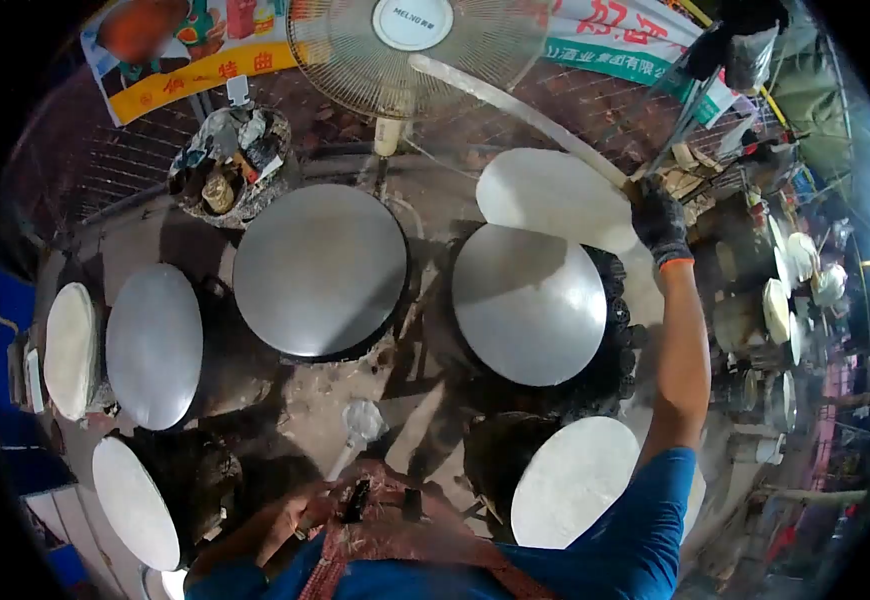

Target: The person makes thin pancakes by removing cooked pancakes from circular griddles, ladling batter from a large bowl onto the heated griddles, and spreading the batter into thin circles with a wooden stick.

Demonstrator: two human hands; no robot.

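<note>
My right hand (661,226), in a dark glove with an orange cuff, is closed round the end of a long pale flat stick (525,112). The stick slants up and left in front of the fan. Below it lies a pale round sheet (545,190), just behind the bare right griddle (530,305); whether stick and sheet touch is unclear. Low in the view, my left hand (307,508) is closed at the handle of a ladle (362,424), its fingers partly in shadow. A bare grey griddle (320,270) stands left of centre.
White-coated rounds lie at lower right (575,485), lower left (135,503) and far left (71,350), beside another grey griddle (155,347). A fan (390,60) stands at the top, near a basket of scraps (267,185). More round plates and clutter line the right side.
</note>
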